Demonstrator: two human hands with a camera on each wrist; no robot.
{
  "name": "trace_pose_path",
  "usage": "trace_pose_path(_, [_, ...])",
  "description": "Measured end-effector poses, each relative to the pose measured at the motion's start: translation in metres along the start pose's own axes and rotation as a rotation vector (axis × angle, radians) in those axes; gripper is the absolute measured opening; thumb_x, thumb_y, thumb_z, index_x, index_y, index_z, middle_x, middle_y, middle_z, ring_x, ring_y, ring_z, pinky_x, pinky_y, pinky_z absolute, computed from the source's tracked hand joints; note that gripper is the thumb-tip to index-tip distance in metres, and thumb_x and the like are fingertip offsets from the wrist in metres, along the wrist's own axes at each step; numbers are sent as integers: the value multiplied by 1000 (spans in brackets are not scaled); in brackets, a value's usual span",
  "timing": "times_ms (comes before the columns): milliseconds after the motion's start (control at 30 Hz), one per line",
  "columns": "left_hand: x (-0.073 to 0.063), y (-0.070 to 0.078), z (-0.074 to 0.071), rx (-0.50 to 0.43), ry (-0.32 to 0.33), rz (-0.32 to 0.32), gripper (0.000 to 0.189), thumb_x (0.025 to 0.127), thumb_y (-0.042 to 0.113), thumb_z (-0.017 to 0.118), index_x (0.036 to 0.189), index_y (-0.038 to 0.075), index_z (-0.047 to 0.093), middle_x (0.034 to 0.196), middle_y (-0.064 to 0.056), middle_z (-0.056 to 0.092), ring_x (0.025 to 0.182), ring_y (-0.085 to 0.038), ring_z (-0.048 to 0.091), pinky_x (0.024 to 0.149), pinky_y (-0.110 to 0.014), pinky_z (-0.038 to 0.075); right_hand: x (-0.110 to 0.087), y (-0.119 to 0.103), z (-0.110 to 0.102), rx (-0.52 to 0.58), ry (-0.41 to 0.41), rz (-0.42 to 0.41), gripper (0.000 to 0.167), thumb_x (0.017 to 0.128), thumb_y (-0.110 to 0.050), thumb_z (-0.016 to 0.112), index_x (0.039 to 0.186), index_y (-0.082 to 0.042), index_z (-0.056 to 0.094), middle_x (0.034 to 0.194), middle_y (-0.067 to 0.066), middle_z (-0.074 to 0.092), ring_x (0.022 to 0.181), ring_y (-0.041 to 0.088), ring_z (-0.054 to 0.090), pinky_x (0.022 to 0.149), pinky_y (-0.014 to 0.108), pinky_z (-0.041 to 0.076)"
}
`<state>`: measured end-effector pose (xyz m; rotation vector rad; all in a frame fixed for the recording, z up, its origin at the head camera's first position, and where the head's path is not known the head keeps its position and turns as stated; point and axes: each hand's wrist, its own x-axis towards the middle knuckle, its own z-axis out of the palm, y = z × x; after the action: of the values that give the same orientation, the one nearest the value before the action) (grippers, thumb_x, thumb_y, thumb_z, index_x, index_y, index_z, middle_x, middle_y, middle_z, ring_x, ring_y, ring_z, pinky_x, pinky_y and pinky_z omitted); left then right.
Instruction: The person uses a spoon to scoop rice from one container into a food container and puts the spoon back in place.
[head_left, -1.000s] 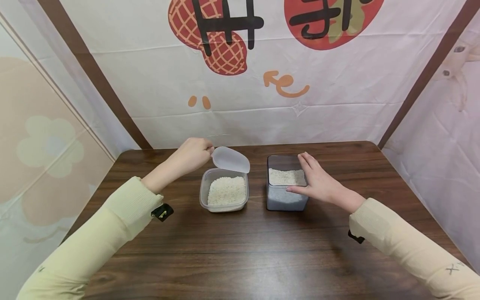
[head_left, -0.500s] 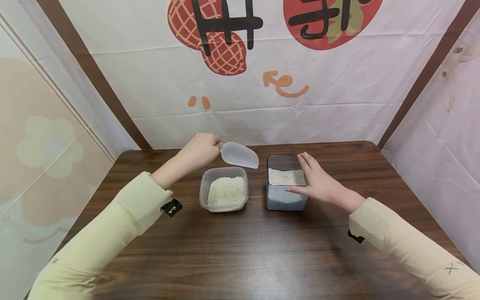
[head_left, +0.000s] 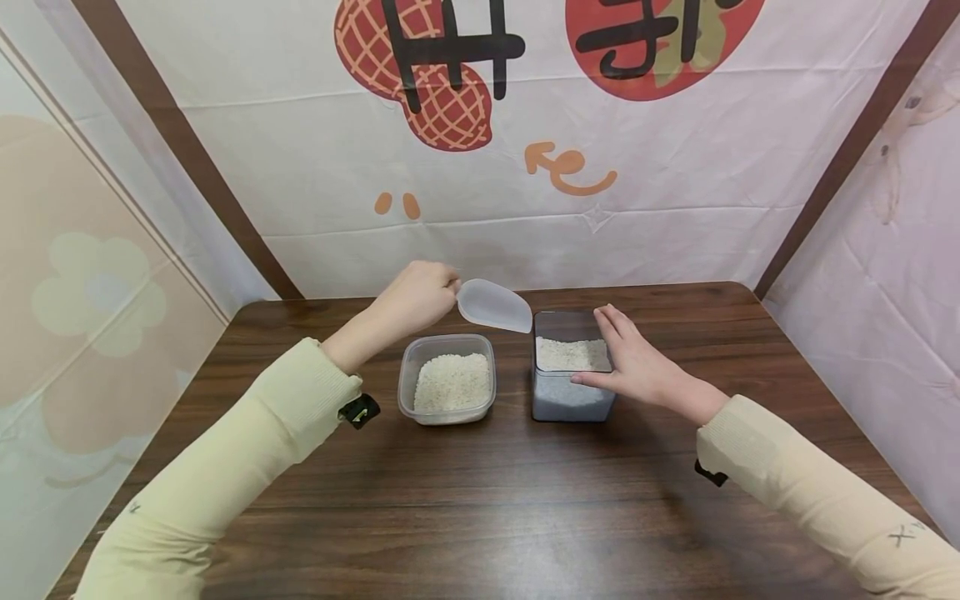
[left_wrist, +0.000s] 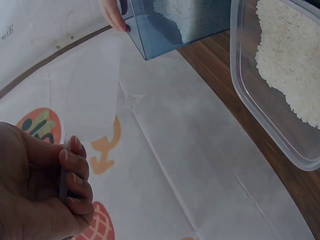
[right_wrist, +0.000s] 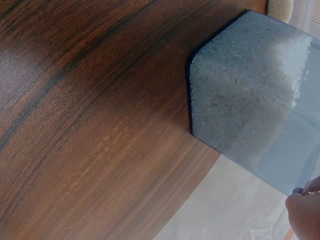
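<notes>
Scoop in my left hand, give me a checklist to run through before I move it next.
1. Left hand grips the scoop: ok.
2. Right hand touches the grey bin: ok.
3. Bin uncovered, rice inside: ok.
4. Scoop above the bin's opening, if that's next: not ok; in the head view it sits just left.
5. Scoop empty: cannot tell; its inside isn't clear.
6. Clear tub upright on the table: ok.

Head view looks forward and down over the worktop (head_left: 480, 508). Left and right wrist views, tilted and much closer, share the box (head_left: 572, 398).
</notes>
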<state>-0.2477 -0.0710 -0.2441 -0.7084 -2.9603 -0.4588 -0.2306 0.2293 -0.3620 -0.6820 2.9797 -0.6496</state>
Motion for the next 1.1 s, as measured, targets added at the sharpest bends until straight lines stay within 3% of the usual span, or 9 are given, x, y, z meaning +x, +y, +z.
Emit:
trace_pose_path(567, [11, 18, 6, 17, -12, 26, 28, 89, 8, 38, 61, 10, 44, 59, -3, 41, 60, -20, 41, 58, -30, 34, 0, 1, 0, 10, -1, -9, 107, 74, -63, 59, 143, 3, 10, 149, 19, 5, 137, 32, 5, 106, 48, 18])
trace_pose_path(800, [18, 26, 13, 113, -7, 69, 27, 88, 8, 38, 63, 8, 48, 62, -5, 46, 65, -23, 45, 66, -36, 41, 1, 3, 2, 9, 12, -20, 108, 74, -63, 60, 143, 4, 11, 149, 20, 6, 137, 32, 5, 105, 48, 18])
trace_pose_path(1000, [22, 34, 16, 197, -16, 130, 23, 80, 2, 40, 60, 10, 43, 59, -2, 43, 63, -21, 42, 74, -36, 41, 1, 3, 3, 9, 24, -28, 107, 74, -62, 61, 142, 6, 12, 148, 22, 7, 137, 34, 6, 105, 49, 18])
trace_pose_path(1100, [24, 36, 17, 216, -36, 146, 18, 77, 1, 42, 63, 8, 49, 61, -3, 49, 64, -21, 46, 76, -35, 40, 1, 3, 2, 7, 9, -14, 108, 74, -63, 59, 143, 4, 11, 149, 20, 6, 137, 32, 5, 105, 48, 19])
